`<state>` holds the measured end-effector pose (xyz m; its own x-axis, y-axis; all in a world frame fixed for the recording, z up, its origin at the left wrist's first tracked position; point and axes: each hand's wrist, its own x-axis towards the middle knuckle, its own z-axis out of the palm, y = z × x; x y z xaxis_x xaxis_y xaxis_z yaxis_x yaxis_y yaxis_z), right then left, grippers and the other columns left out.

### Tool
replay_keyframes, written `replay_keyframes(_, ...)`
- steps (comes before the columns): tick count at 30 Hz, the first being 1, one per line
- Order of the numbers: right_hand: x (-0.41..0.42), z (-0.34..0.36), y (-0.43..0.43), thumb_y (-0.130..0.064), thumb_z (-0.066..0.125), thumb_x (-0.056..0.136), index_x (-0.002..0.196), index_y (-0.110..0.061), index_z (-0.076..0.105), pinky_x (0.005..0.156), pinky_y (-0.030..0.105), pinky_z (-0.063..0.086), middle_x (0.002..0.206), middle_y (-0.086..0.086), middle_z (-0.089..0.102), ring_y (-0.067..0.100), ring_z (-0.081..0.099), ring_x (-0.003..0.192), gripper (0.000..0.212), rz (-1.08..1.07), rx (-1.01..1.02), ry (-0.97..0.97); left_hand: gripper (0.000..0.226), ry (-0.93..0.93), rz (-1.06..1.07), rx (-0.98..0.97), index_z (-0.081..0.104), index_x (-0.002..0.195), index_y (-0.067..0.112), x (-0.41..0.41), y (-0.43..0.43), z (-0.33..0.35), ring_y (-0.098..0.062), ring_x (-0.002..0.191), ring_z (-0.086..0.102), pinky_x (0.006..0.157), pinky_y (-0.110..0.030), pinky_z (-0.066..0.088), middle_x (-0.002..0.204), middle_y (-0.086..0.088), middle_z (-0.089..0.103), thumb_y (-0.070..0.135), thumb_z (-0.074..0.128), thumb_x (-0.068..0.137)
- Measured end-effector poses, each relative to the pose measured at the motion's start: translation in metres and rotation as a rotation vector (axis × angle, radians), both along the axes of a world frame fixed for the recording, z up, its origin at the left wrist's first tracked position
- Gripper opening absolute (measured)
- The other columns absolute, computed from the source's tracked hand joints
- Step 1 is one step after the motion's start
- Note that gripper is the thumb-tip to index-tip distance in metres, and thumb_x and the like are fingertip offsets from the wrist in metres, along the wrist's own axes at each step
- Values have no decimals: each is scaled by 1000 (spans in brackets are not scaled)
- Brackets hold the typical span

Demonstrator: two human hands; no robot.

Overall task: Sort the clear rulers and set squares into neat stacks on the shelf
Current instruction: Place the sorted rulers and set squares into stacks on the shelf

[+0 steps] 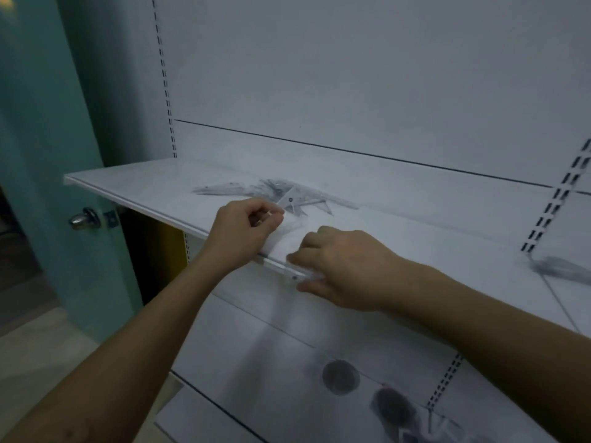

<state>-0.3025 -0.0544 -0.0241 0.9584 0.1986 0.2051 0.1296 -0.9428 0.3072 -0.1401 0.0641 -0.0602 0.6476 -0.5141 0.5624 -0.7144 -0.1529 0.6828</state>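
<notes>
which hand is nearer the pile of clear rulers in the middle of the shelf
Left. The left hand is in front of the pile, almost touching it; the right hand is farther, at the front lip of the shelf.

The clear pile [566, 269] at right is cut off (blurred too), its pieces indistinguishable.

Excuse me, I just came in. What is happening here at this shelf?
A person is sorting clear drawing tools on a white shelf. The left hand pinches a clear piece, too blurred to name, and the right hand grips a clear ruler at the front edge. A loose heap of rulers and set squares lies behind the hands; a second pile lies far right.
</notes>
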Motion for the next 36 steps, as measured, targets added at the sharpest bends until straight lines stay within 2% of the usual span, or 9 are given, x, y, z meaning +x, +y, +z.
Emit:
replay_keyframes(3,-14,5,-7,-42,30,93,98,-22,69,61,32,49,86,-1,64,22,62,78,45,71,177,-166,16,39,-22,-21,73,86,19,-6,-7,4,-7,60,58,60,-26,47,69,5,69,30,61,91)
replay_keyframes(6,-28,26,-23,-45,45,93,99,-25,74,67,27,45,84,-4,62,10,55,71,36,-22,469,-320,16,85,-55,-27,74,85,18,-16,-19,11,-2,52,52,55,-22,41,68,5,68,26,61,91)
replay_keyframes(10,-57,48,-61,-27,70,85,103,-28,75,59,11,40,79,-12,68,0,55,61,18,-246,871,-411,15,149,-179,-14,72,84,18,-37,-44,24,-3,49,54,49,-13,41,73,1,67,26,61,92)
replay_keyframes(13,-89,52,-89,-16,77,79,106,-20,69,50,23,48,76,6,66,6,57,56,29,-363,1147,-472,16,180,-332,14,72,93,18,-61,-69,32,-13,57,67,50,-22,45,81,-2,68,30,62,91)
replay_keyframes(15,-114,52,-108,-15,71,86,104,-15,68,51,27,51,79,11,66,13,60,61,19,-431,1229,-518,14,214,-400,23,72,95,17,-79,-89,36,-20,63,70,50,-27,49,89,-4,69,27,63,91)
replay_keyframes(20,-189,53,-150,-17,53,97,103,0,68,62,32,56,90,15,65,23,64,70,23,-594,1529,-562,9,130,-467,89,75,87,23,-131,-145,47,-8,64,68,55,-23,48,78,2,73,19,67,86)
replay_keyframes(27,-289,52,-199,-2,62,89,95,3,65,51,26,55,80,19,64,24,69,62,8,-735,1558,-810,11,-42,-508,125,76,87,25,-213,-220,60,3,54,55,51,-3,37,64,17,64,19,68,84)
replay_keyframes(30,-324,49,-217,-5,65,88,94,7,65,52,28,55,80,19,66,25,70,62,14,-792,1587,-877,14,-159,-533,126,77,92,23,-249,-247,61,3,60,58,54,-1,37,73,17,67,18,66,85)
replay_keyframes(36,-381,46,-260,-22,76,81,94,-4,74,54,25,47,84,6,66,16,57,68,22,-1024,1456,-907,26,-415,-572,83,73,110,22,-304,-295,61,-4,69,54,67,-22,41,80,9,62,18,59,88)
